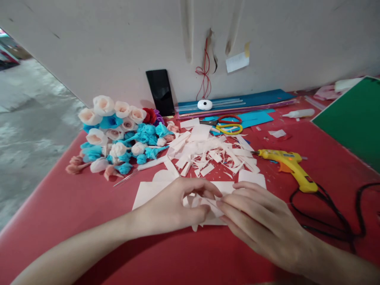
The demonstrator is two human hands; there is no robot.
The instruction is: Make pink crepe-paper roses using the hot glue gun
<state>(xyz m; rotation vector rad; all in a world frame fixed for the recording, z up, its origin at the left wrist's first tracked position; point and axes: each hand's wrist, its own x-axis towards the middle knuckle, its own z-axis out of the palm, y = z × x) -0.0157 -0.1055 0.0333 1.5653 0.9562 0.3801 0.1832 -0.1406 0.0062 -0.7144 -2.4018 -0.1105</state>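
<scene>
Muted, diffuse light, pale sheen on the floor (pixel 32 89), slight blur.

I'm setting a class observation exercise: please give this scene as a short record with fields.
Left hand: fingers curved around a pale paper piece
Right hand: fingers at the same piece, thumb hidden
Under the hands: pale sheet on a red tabletop
Beyond: paper scraps; scissors with red and yellow handles
Left side: paper flowers, mainly blue, white and pink
Right side: yellow glue gun; green board
Back: black phone against the wall
</scene>
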